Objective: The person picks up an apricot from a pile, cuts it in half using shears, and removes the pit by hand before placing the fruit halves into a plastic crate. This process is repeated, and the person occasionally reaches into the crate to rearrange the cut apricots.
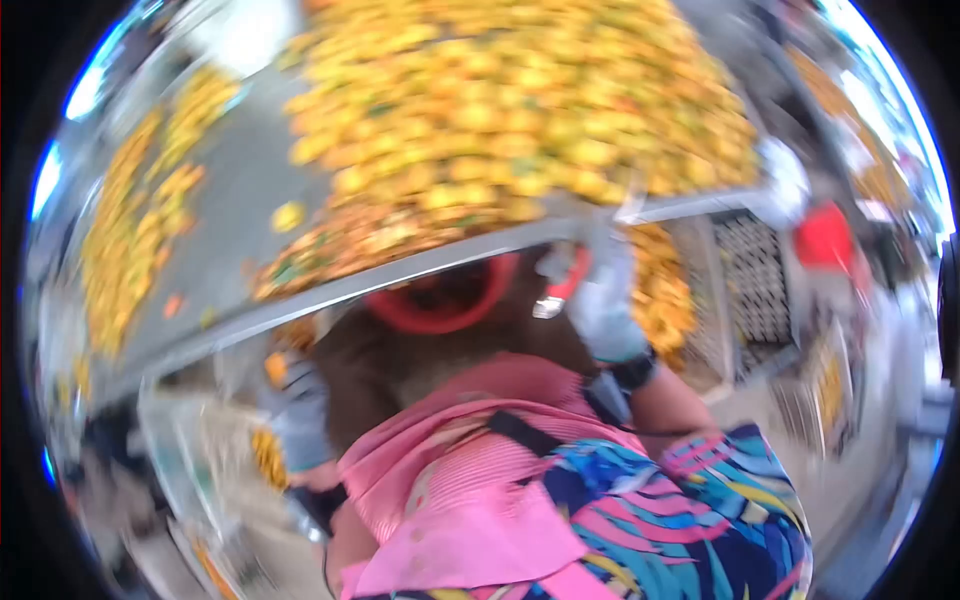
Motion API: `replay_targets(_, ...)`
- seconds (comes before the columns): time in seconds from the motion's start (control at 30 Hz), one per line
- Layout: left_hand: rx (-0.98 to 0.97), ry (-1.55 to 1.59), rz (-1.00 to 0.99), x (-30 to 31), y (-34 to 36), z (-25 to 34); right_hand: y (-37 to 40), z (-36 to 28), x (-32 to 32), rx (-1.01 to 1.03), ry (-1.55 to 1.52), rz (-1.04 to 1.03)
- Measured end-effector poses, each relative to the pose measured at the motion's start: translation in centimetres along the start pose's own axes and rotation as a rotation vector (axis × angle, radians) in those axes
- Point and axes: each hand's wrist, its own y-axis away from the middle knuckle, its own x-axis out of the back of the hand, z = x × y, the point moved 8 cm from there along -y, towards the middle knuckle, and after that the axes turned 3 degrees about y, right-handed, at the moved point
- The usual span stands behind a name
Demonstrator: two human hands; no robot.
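Aloft, right hand (pixel 603 300) near bowl (pixel 440 300)

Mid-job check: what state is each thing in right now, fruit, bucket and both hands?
Fruit, heaped high on the table.
Red bucket, open, tucked under the table edge; contents hidden.
Left hand, gloved, low beside the table; grip too blurred to tell.
Right hand, gloved, raised at the table edge; grip too blurred to tell.
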Motion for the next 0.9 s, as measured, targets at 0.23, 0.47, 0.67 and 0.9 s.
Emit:
replay_targets(0.23, 0.045, -0.208, 0.105, 2.9, -3.1, 0.5, -1.2, -7.0, 16.2, 0.265, 0.428, 0.342)
replay_targets(0.47, 0.078, -0.477, 0.011, -1.6, -3.8, -8.9, 2.2, 3.1, 30.2, -0.419, 1.346, 0.333)
replay_targets(0.67, -0.018, -0.649, 0.154, -2.0, -1.7, -10.3, -1.1, 10.1, 30.6, -0.442, 1.453, 0.203)
replay_targets(0.9, -0.131, -0.674, 0.394, -0.2, 0.2, -7.9, -7.3, 12.2, 29.2, -0.273, 1.769, 0.130)
